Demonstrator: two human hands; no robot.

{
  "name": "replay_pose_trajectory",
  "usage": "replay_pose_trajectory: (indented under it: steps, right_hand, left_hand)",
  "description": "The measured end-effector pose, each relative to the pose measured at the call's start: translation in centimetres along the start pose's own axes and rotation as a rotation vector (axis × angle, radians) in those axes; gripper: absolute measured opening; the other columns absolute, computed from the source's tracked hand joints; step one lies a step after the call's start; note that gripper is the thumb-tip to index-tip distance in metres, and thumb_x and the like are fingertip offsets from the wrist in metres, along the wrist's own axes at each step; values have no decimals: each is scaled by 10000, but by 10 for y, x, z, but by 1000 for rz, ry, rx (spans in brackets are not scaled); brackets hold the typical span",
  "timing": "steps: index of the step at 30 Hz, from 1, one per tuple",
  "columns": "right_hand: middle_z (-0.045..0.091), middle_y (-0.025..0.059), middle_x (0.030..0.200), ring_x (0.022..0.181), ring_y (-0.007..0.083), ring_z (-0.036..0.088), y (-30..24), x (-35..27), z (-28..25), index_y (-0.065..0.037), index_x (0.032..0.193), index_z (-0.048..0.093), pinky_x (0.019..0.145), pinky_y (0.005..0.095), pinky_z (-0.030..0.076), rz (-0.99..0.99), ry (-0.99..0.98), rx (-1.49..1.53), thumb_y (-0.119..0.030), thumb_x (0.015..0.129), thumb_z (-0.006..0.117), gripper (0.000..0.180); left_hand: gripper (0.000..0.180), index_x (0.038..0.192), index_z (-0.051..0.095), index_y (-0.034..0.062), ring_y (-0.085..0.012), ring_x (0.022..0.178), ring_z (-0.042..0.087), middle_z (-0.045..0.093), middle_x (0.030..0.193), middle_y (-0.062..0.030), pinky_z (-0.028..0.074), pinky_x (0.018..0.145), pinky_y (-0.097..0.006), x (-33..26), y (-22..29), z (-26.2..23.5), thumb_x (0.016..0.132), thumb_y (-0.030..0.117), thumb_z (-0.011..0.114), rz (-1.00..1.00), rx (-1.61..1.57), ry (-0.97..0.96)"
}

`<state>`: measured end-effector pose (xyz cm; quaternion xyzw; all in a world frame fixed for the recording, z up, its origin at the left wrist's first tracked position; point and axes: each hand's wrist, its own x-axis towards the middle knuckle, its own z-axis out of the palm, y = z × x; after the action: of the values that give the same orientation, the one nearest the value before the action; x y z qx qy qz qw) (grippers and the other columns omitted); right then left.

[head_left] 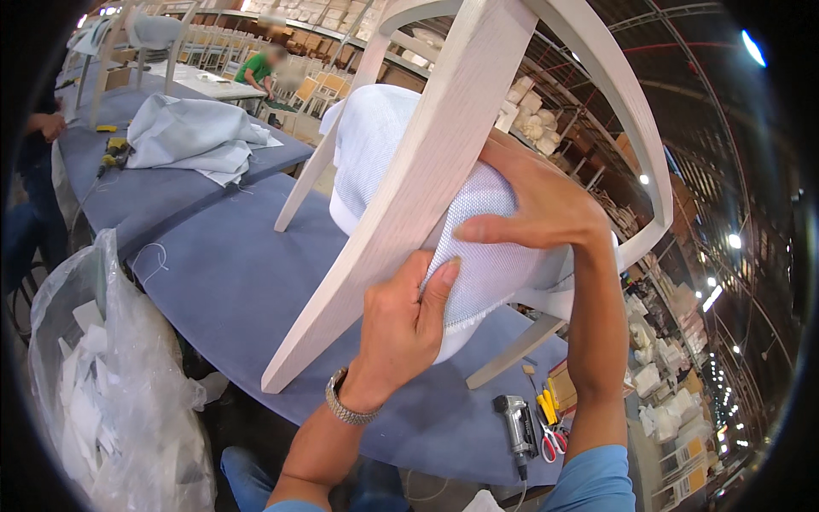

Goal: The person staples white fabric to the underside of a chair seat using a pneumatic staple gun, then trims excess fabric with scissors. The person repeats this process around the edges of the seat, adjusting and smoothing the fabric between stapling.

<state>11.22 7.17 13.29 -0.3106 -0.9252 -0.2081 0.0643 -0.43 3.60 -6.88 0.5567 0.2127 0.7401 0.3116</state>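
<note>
Pressing white mesh fabric (486,256) over upturned chair seat on blue worktop (239,273): left hand (401,328) pinching fabric edge, right hand (537,200) spread flat on top. Risk: fabric slipping or wrinkling if grip eases; chair frame (426,171) tipping.

Both hands are bare: no gloves, no rings that can be made out. Just below the left hand (401,328) a silver metal-link wristwatch (348,408) circles the wrist. Further down from the right hand (542,200) begins a short light-blue sleeve (597,478); blue jeans (247,478) cover the legs beneath.
</note>
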Motion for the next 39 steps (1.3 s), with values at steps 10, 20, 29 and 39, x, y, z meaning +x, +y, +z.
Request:
replay_pose_trajectory:
  steps: [10, 20, 29, 39]
  right_hand:
    - [592, 219, 1396, 1309, 414, 540, -13, 6, 12, -24, 1360, 615, 1127, 460, 404, 95, 114, 43, -576, 622, 875, 957]
    - [617, 256, 1340, 1259, 430, 565, -9, 2, 18, -36, 1335, 641, 1110, 466, 418, 111, 136, 77, -588, 615, 877, 937]
    - [613, 247, 1330, 1253, 420, 570, -23, 1, 16, -24, 1347, 616, 1086, 472, 437, 41, 209, -52, -614, 558, 899, 1025]
    - [562, 231, 1410, 1306, 429, 531, -30, 5, 17, -9, 1385, 565, 1093, 485, 433, 75, 168, -166, -664, 506, 906, 1149]
  left_hand:
    - [289, 1181, 599, -18, -238, 498, 606, 620, 680, -130, 431, 489, -343, 1, -12, 22, 1052, 240, 580, 234, -31, 234]
    - [330, 1103, 549, -10, -314, 547, 640, 626, 686, -151, 474, 486, -395, -23, -6, 21, 1048, 314, 582, 94, 371, 161]
    - [331, 1005, 667, -16, -43, 475, 539, 611, 644, -13, 397, 402, -215, -25, -10, 15, 1043, 309, 621, -251, -567, 136]
    - [288, 1087, 702, -44, -63, 696, 605, 683, 870, -39, 458, 580, -208, -29, -29, 38, 1015, 233, 666, -202, -994, 350]
